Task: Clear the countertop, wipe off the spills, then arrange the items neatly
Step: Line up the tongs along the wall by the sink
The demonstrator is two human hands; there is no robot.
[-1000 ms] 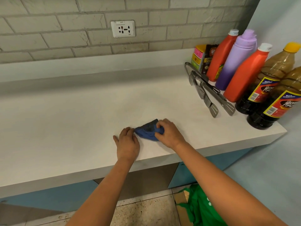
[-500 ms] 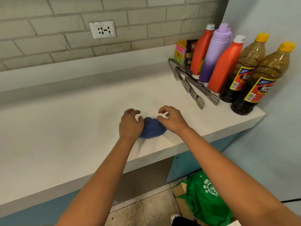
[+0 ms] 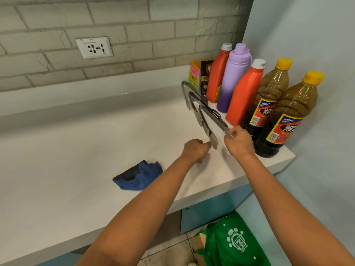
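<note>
Fingers of the right hand (image 3: pixel 239 143) are pinching the flat tip of the nearer tongs (image 3: pixel 215 114), while the left hand (image 3: pixel 194 150), loosely curled and holding nothing that I can make out, is reaching for the tip of the second tongs (image 3: pixel 203 123) just left of that pinch. Beyond the grip, both tongs are running back toward the wall, their looped ends overlapping. Just right of the grip the bottles are standing in a tight row.

Risk, as I judge it: dragging the pinched tongs sideways could be snagging the other pair where they cross, or swinging the far end into the orange bottle (image 3: pixel 244 93) beside it and toppling the row.

Counting: two tongs, two orange bottles, one purple bottle (image 3: pixel 233 77), two brown sauce bottles (image 3: pixel 288 112), two small packets (image 3: pixel 200 77) at the back, and one blue cloth (image 3: pixel 138 175) lying crumpled on the countertop (image 3: pixel 76 150), down-left of the hands and apart from both.
</note>
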